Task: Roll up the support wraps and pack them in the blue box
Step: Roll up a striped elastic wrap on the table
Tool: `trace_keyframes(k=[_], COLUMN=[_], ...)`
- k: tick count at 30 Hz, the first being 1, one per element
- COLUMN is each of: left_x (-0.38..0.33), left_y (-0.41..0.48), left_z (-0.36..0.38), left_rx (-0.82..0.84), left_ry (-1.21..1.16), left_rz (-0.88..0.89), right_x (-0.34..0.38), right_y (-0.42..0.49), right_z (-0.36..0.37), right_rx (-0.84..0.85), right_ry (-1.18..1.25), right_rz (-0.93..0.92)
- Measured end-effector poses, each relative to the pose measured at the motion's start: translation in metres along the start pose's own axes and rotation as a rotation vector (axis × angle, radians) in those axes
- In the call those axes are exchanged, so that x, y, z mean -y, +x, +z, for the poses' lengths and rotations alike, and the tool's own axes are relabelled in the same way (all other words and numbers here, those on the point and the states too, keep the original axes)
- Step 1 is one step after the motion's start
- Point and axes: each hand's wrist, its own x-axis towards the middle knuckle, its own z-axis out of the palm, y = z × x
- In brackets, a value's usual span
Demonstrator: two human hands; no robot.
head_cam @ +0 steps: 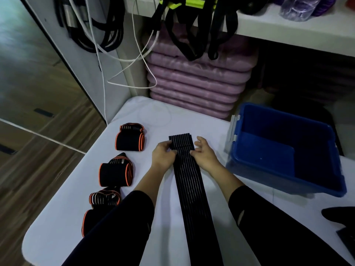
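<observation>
A long black ribbed support wrap [192, 191] lies stretched toward me down the middle of the white table [144, 116]. Its far end is folded over. My left hand [163, 154] pinches the fold's left edge and my right hand [204, 153] pinches its right edge. Three black wraps with orange trim lie to the left: one far [129, 137], one in the middle [115, 172], one near [99, 206], partly hidden by my left sleeve. The blue box [330, 181] stands at the right, tilted, with nothing visible inside.
A stack of purple mats [197, 81] sits behind the table under a white shelf [288, 27]. Black straps and white cords hang from the shelf and wall. A dark object [340, 215] lies at the table's right edge. Wooden floor lies to the left.
</observation>
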Motion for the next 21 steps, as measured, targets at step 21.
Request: trace_keyframes(k=[21], left_x=[0.04], left_y=[-0.089], left_z=[0.014], left_rx=[0.02], left_ry=[0.104], left_rz=[-0.029], right_x=[-0.049], right_y=[-0.093], right_z=[-0.003], right_rx=[0.1], right_ry=[-0.492], right_rz=[-0.211])
